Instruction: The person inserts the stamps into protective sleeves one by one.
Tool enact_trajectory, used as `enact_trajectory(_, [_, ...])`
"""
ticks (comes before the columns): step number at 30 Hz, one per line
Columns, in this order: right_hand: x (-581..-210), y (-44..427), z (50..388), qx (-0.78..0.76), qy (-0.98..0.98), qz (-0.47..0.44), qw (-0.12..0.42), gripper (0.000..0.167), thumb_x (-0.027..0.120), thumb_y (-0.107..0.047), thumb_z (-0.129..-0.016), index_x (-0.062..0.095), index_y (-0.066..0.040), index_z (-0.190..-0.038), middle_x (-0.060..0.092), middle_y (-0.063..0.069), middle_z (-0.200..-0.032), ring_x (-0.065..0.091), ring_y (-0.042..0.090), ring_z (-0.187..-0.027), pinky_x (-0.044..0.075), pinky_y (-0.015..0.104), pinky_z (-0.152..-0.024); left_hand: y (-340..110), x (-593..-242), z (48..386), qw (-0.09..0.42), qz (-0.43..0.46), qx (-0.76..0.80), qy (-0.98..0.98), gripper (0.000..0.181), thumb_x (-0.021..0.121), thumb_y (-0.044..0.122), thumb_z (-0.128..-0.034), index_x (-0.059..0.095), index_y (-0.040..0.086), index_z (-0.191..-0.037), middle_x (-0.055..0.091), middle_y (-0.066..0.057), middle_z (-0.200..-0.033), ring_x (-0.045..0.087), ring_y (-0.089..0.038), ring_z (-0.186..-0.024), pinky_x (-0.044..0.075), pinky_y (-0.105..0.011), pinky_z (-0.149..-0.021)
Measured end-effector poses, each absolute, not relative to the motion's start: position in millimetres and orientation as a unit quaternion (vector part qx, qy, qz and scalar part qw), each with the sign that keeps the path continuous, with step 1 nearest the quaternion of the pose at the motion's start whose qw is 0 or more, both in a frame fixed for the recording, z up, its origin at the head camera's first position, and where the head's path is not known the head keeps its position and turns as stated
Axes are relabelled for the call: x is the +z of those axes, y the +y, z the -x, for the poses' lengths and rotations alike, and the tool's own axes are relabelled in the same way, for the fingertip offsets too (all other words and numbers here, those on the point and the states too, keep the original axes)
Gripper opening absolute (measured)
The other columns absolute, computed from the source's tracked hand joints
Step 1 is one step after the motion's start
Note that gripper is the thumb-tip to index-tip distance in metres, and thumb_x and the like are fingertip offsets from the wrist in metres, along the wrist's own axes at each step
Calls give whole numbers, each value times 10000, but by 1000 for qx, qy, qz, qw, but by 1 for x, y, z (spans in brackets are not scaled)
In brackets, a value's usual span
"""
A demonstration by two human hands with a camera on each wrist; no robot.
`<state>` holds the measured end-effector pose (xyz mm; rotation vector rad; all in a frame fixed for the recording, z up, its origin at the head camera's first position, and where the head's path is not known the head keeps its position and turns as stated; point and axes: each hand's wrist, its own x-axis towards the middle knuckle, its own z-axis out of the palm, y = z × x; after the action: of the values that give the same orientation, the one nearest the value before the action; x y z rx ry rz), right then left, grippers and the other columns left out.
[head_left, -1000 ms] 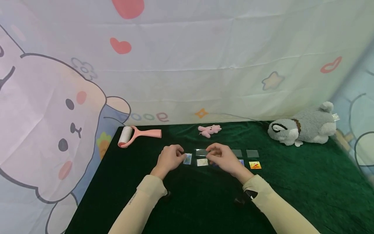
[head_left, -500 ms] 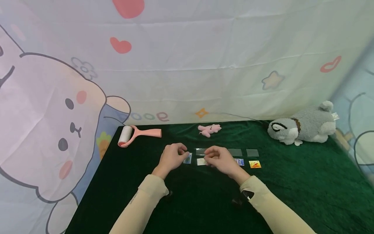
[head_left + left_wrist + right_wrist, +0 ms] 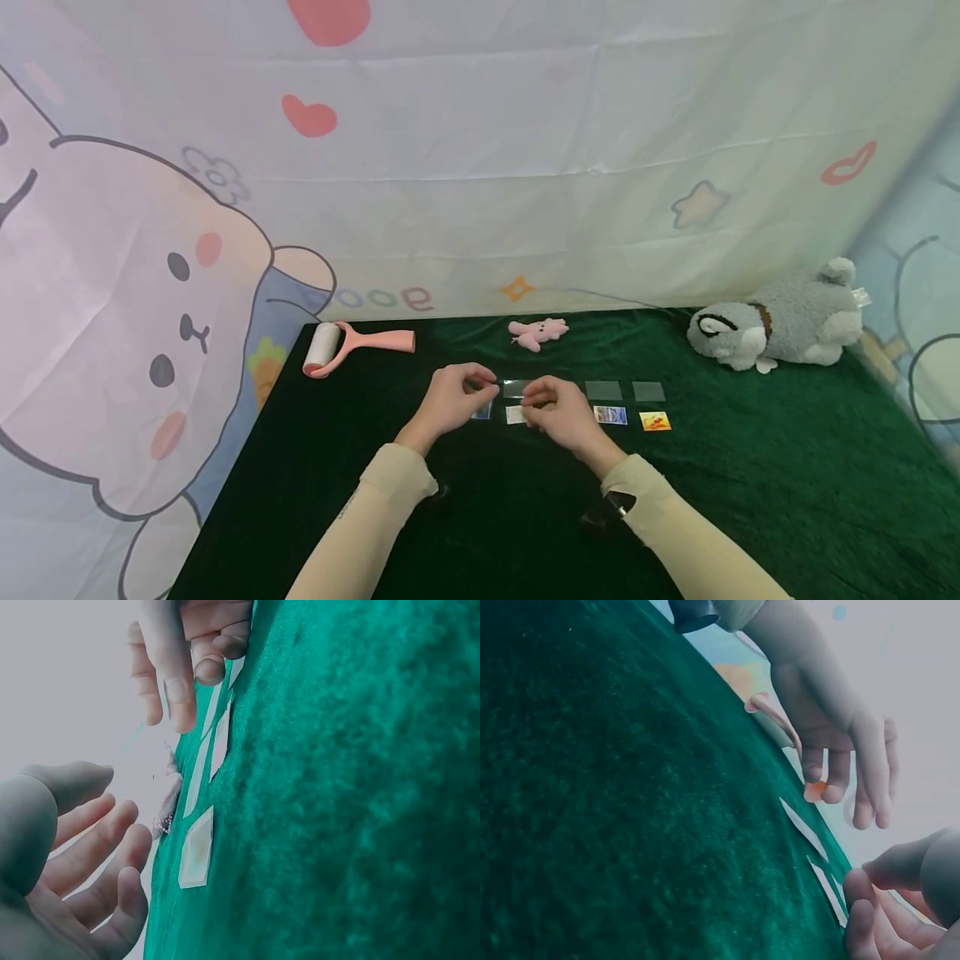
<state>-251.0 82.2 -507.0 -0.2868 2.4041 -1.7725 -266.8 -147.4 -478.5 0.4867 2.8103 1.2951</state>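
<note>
In the head view, my left hand (image 3: 448, 400) hovers by a blue card (image 3: 482, 411), partly covering it. Its fingers are loosely bent, with the thumb apart from them in the left wrist view. My right hand (image 3: 558, 412) is over a white card (image 3: 515, 414) and hides part of it. The right thumb (image 3: 904, 859) lies close to the index finger; I make out nothing held between them. A clear sleeve (image 3: 516, 389) lies between the hands. To the right are a blue-and-white card (image 3: 611, 415) and an orange card (image 3: 656, 421).
Two more clear sleeves (image 3: 603, 391) lie behind the right-hand cards. A pink plush toy (image 3: 538, 333), a pink-handled lint roller (image 3: 360, 342) and a grey plush toy (image 3: 780, 325) sit along the back of the green cloth (image 3: 502, 533), before a printed curtain (image 3: 480, 167).
My left hand has moved right and slightly away from me, covering more of the blue card. My right hand has moved left, showing more of the blue-and-white card.
</note>
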Motion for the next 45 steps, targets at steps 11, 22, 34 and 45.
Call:
enact_trajectory(11, [-508,74,253,-567,820,70,40,224,762,-18,-918,704,-70,-1128,764,73,-1041,701,178,-702,572,325,-644,-147,-482,273,6,-153,432,889,232,739,265,-1009,761,112,-1183,742,5,-1065,640,-202,-797,564,-349,-717])
enact_trajectory(22, [-507,71,252,-507,858,81,24,292,830,-54,-861,715,-80,-1128,753,61,-1061,676,173,-799,563,347,-728,-148,-484,275,6,-157,439,885,230,735,270,-1010,768,108,-1169,738,3,-1053,637,-204,-793,557,-354,-716])
enact_trajectory(34, [-506,69,252,-478,875,79,9,290,850,-38,-849,721,-94,-1102,746,79,-1097,683,210,-882,581,426,-816,-147,-483,275,12,-152,431,889,191,738,284,-1009,777,156,-1145,736,16,-1055,631,-200,-819,555,-350,-738])
enact_trajectory(45, [-505,67,250,-453,888,75,10,98,809,-64,-897,790,-111,-981,723,57,-1035,608,213,-860,525,370,-763,-147,-482,272,24,-153,424,892,191,721,297,-1020,772,172,-1155,734,10,-1093,632,-189,-847,560,-344,-769])
